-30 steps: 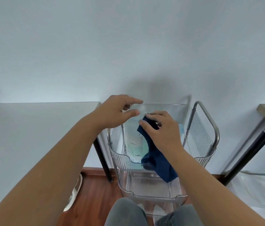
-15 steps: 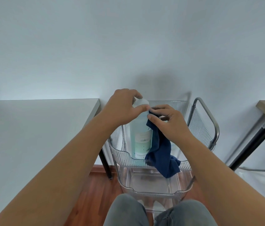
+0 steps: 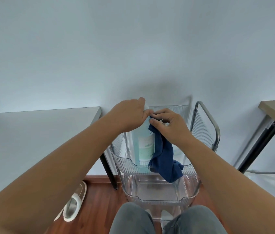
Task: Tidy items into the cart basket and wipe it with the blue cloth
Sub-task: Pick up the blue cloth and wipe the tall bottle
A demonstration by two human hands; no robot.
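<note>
Head view gives me both hands over the cart basket. I see my left hand curled round the top of a pale bottle, which stands upright in that top basket. At about three o'clock from it, touching, my right hand pinches the blue cloth against the bottle; the cloth hangs down over the basket's near rim. At seven o'clock on the wooden floor lies a slipper.
</note>
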